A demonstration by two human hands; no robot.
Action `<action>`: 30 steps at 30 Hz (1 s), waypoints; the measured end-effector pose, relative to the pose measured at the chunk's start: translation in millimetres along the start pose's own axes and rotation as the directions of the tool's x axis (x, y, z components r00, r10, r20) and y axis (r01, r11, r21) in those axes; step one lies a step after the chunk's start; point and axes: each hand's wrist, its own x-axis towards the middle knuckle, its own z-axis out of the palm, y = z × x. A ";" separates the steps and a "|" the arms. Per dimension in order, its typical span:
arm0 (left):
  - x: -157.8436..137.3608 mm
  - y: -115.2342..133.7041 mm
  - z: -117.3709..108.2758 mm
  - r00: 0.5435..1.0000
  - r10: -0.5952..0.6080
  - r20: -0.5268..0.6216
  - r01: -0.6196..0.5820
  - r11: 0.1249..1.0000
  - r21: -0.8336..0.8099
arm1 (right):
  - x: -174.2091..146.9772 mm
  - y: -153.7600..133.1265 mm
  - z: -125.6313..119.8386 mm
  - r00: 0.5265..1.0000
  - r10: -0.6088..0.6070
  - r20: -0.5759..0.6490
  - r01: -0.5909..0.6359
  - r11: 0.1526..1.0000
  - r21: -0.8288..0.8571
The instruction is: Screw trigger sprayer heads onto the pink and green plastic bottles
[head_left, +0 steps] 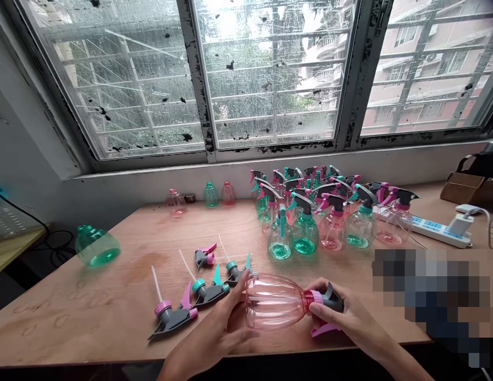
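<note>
A clear pink ribbed spray bottle [275, 302] lies sideways between my hands, above the table's front edge. My left hand [216, 330] grips it round the base end. At the neck, my right hand [347, 315] is closed on a black and pink spray head [332, 297], whose pink trigger points down. The spray head sits against the bottle mouth; whether its thread is engaged I cannot tell. Near my left hand lie loose spray heads with thin tubes: a pink-collared one [172, 317], a teal-collared one [208, 291], another teal one [233, 271] and a smaller pink one [205, 257].
Many spray bottles with heads [305, 233] crowd the table's back right. A green bottle without a head [97, 246] lies at the left edge. Headless bottles [211, 196] stand by the wall. A power strip [437, 230] and brown bag [464, 182] are at right.
</note>
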 end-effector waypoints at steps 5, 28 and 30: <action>1.9 2.1 -0.3 0.999 0.008 0.045 -0.004 0.997 -0.072 | -1.0 -0.3 3.3 0.999 -0.009 -0.033 0.009 1.000 -0.006; 1.1 4.6 -1.1 0.999 -0.022 0.033 0.022 1.000 0.022 | -0.7 -2.2 3.7 0.999 -0.018 -0.043 0.018 1.000 0.005; 1.3 5.1 -1.2 0.999 -0.029 0.032 0.028 0.999 0.036 | -0.5 -2.7 4.1 0.998 -0.019 -0.052 0.020 1.000 0.011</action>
